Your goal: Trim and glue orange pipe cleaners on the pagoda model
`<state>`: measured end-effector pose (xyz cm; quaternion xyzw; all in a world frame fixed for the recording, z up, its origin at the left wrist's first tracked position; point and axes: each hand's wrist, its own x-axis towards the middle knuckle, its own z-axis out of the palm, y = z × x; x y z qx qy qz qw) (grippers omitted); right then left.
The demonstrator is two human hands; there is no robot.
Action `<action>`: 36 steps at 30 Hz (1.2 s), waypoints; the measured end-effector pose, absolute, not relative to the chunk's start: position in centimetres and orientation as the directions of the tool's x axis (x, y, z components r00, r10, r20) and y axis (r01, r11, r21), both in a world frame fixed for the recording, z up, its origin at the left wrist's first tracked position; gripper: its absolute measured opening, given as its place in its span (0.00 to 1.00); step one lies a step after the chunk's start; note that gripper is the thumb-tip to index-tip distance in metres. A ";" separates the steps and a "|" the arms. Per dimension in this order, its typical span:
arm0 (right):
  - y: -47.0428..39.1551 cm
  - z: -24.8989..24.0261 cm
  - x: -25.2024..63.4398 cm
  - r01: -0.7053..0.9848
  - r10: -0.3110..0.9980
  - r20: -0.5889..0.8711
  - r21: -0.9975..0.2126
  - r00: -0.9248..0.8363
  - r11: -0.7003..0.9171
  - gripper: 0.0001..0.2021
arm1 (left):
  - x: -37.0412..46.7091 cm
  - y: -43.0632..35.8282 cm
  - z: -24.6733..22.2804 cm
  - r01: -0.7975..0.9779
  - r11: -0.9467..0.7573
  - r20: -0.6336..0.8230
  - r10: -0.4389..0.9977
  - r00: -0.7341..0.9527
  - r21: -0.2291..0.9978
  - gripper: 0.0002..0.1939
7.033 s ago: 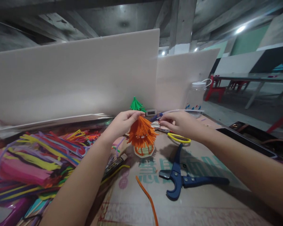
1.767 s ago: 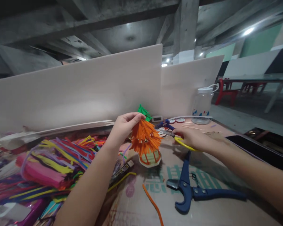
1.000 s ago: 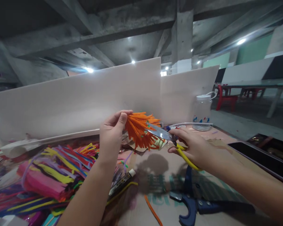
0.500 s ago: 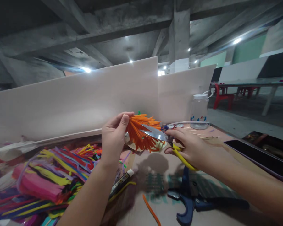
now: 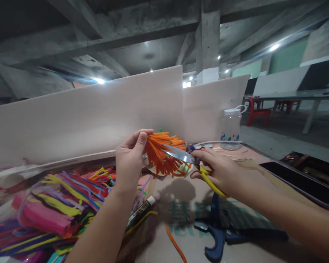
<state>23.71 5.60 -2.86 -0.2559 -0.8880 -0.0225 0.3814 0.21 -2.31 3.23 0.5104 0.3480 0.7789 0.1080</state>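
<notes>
Pinched at its gathered tip between the thumb and fingers of your left hand [image 5: 130,155], an orange pipe-cleaner tassel [image 5: 157,154] is held up above the cardboard [image 5: 164,204], its long axis running from your left fingertips toward the right and slightly near, strands fanned. Your right hand [image 5: 219,166], its fingers clamped on the yellow-handled scissors [image 5: 212,185], is off to the right; the blades point left across the strands, though how your fingers sit in the loops cannot be told. The tassel lies to the right of your left fingers and to the left of your right ones, with the left hand nearer, touching it. In view are one tassel, one pair of scissors, one blue pipe cutter [image 5: 215,239] on the near side, one loose orange pipe cleaner [image 5: 175,243], one white-capped marker [image 5: 141,212], one clear bottle [image 5: 230,128] at far right, one phone [image 5: 298,182] at right and two pale boards [image 5: 112,109] behind; the pipe-cleaner heap [image 5: 67,197] on the left is too tangled to count.
</notes>
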 end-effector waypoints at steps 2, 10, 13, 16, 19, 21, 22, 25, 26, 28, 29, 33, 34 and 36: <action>5.6 -2.8 23.7 0.470 0.429 0.692 -0.145 -0.580 0.871 0.28 | 0.2 -2.3 3.2 0.185 -0.735 0.720 0.524 -0.455 0.652 0.10; 5.2 -2.7 23.6 0.414 0.418 0.713 -0.195 -0.563 0.889 0.24 | 0.1 -2.2 3.2 0.191 -0.733 0.721 0.525 -0.452 0.653 0.11; 5.3 -2.5 23.4 0.424 0.494 0.676 -0.286 -0.546 0.860 0.23 | -0.2 -1.9 3.2 0.210 -0.720 0.715 0.521 -0.466 0.662 0.13; 5.7 -1.6 23.8 0.421 0.555 0.672 -0.375 -0.490 0.826 0.26 | -1.0 -1.8 3.3 0.228 -0.717 0.717 0.505 -0.481 0.658 0.12; 6.6 -0.2 24.9 0.459 0.612 0.629 -0.414 -0.480 0.786 0.26 | -2.3 -1.8 3.7 0.311 -0.671 0.722 0.505 -0.473 0.673 0.13; 7.7 0.2 25.7 0.533 0.656 0.525 -0.389 -0.542 0.752 0.22 | -3.2 -1.6 3.9 0.366 -0.614 0.711 0.542 -0.447 0.699 0.16; 8.3 0.0 26.1 0.564 0.668 0.454 -0.361 -0.589 0.743 0.19 | -3.7 -1.4 3.9 0.375 -0.590 0.698 0.570 -0.433 0.715 0.17; 9.9 -1.7 26.3 0.598 0.657 0.234 -0.277 -0.717 0.752 0.12 | -4.5 -0.5 3.3 0.361 -0.541 0.650 0.651 -0.392 0.759 0.20; 10.1 -2.4 26.1 0.602 0.656 0.200 -0.272 -0.728 0.751 0.14 | -4.5 -0.1 2.9 0.356 -0.530 0.638 0.670 -0.379 0.769 0.20; 10.0 -3.5 25.8 0.596 0.644 0.153 -0.269 -0.749 0.757 0.19 | -4.4 0.7 2.2 0.349 -0.507 0.612 0.702 -0.364 0.788 0.21; 9.8 -3.9 25.7 0.592 0.639 0.139 -0.269 -0.757 0.760 0.22 | -4.2 1.0 1.9 0.345 -0.493 0.597 0.717 -0.359 0.799 0.21; 9.0 -4.5 28.8 0.625 0.661 0.146 -0.230 -0.736 0.746 0.24 | -3.6 1.5 1.3 0.340 -0.457 0.563 0.743 -0.361 0.822 0.22; 9.2 -4.7 30.6 0.650 0.682 0.173 -0.207 -0.711 0.731 0.23 | -3.4 1.4 1.3 0.341 -0.457 0.564 0.741 -0.365 0.822 0.22; 9.9 -5.5 35.0 0.730 0.745 0.258 -0.173 -0.614 0.661 0.23 | -3.2 1.3 1.4 0.329 -0.434 0.539 0.748 -0.388 0.839 0.23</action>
